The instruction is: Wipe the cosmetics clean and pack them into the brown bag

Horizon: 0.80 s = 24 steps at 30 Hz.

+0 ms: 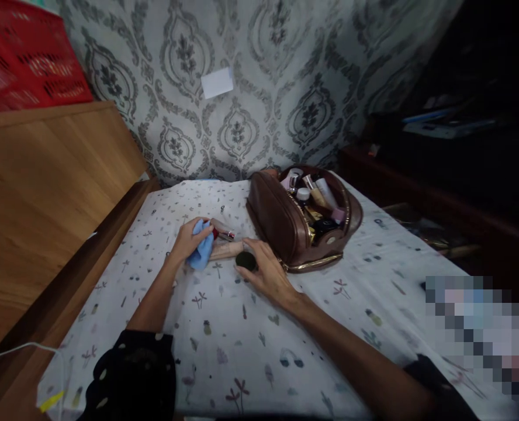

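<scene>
My left hand is closed on a crumpled light-blue cloth. Close beside it, a clear-and-silver cosmetic tube lies on the printed sheet, with something red partly hidden by the fingers. Between my hands is a beige tube; one end meets the blue cloth and the other reaches my right fingertips. My right hand curls around a small round dark item, held between thumb and fingers; its exact kind does not show. To the right of that hand stands an unzipped brown cosmetic bag.
Several bottles and tubes fill the bag. A white sheet with small prints covers the surface. Wooden panelling borders the left, beneath a red basket. Patterned wallpaper rises behind; dark furniture stands right.
</scene>
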Motion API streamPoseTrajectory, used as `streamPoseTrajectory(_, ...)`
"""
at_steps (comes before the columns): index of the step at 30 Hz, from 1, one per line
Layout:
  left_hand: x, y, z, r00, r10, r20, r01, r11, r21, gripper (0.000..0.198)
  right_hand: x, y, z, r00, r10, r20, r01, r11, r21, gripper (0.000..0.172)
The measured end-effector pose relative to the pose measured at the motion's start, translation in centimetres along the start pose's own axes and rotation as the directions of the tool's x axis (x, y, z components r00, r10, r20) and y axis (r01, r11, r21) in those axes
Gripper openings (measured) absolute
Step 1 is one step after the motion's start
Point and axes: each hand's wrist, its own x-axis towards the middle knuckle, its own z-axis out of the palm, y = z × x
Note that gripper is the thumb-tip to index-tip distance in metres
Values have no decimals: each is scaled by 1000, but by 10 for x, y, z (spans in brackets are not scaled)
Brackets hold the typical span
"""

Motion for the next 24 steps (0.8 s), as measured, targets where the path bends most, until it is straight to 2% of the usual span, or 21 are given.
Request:
streamPoseTrajectory(2, -7, 23, 4, 997, 70, 26, -66, 989, -131, 37, 0, 0, 1, 997, -32, -67, 31, 999, -20, 55)
streamPoseTrajectory(4, -18, 47, 10, 987, 153, 49, -142, 975, -173, 35, -1, 0, 2, 993, -32, -112, 28, 999, -32, 56)
streamPoseTrajectory(7, -39, 78, 20, 965, 257, 47, -249, 959, -132, 34, -3, -4, 2, 993, -10, -122, 12, 1000, 8, 61)
streamPoseTrajectory(10, -60, 95, 28, 960, 281, 3, -280, 959, -50, 33, -8, -12, -1, 994, 17, -109, -9, 997, 73, 63)
streamPoseTrajectory(13, -74, 102, 34, 964, 264, -38, -266, 962, -55, 24, -17, -22, -6, 997, 48, -64, -42, 995, 89, 57)
streamPoseTrajectory(17, -77, 105, 42, 972, 229, -57, -234, 968, -94, 28, -27, -29, -9, 994, 95, -53, -90, 991, 99, 47)
streamPoseTrajectory(20, -76, 103, 43, 978, 196, -69, -204, 970, -135, 30, -30, -27, -7, 993, 100, -65, -92, 990, 105, 53)
streamPoseTrajectory(24, -76, 96, 39, 991, 60, -116, -87, 968, -237, 33, -26, -26, -4, 999, 42, -32, -38, 993, 116, 59)
